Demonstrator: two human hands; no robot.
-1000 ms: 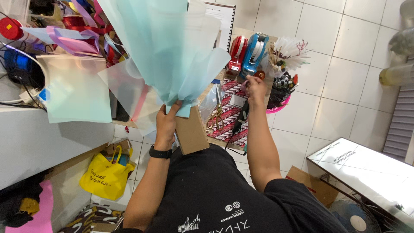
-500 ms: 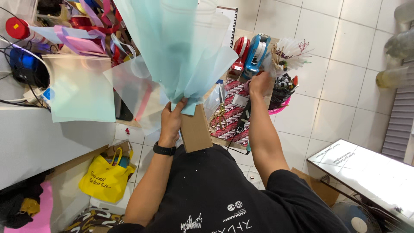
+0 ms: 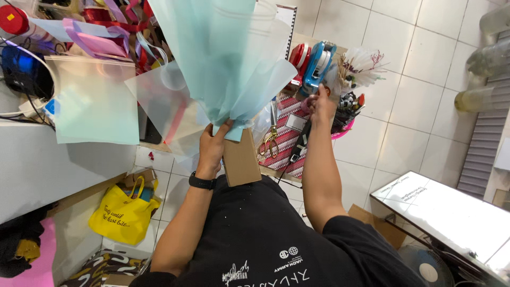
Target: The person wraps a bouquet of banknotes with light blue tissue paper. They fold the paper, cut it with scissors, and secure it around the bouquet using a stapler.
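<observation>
The bouquet wrap (image 3: pixel 228 58), pale teal sheets fanning toward 12 o'clock, stood at the middle of the view, gathered to a narrow neck over a brown cardboard piece (image 3: pixel 241 159). The left hand (image 3: pixel 212 146) held that neck, its grip closed around the gathered paper, a black watch (image 3: pixel 202 183) on the wrist. At 2 o'clock from the neck the right hand (image 3: pixel 320 103) reached out to the blue tape dispenser (image 3: pixel 319 66), fingers pinched together at its edge; what lay between them could not be told. A red dispenser (image 3: pixel 300 57) stood just beside the blue one, at 9 o'clock from it. Scissors (image 3: pixel 272 135) lay on the striped paper (image 3: pixel 287 141) between the hands. At 9 o'clock from the wrap, frosted sheets (image 3: pixel 93 101) hung over the edge of the surface (image 3: pixel 32 165), with ribbons (image 3: pixel 90 40) beyond them. A yellow bag (image 3: pixel 125 215) sat on the floor at 7 o'clock.
</observation>
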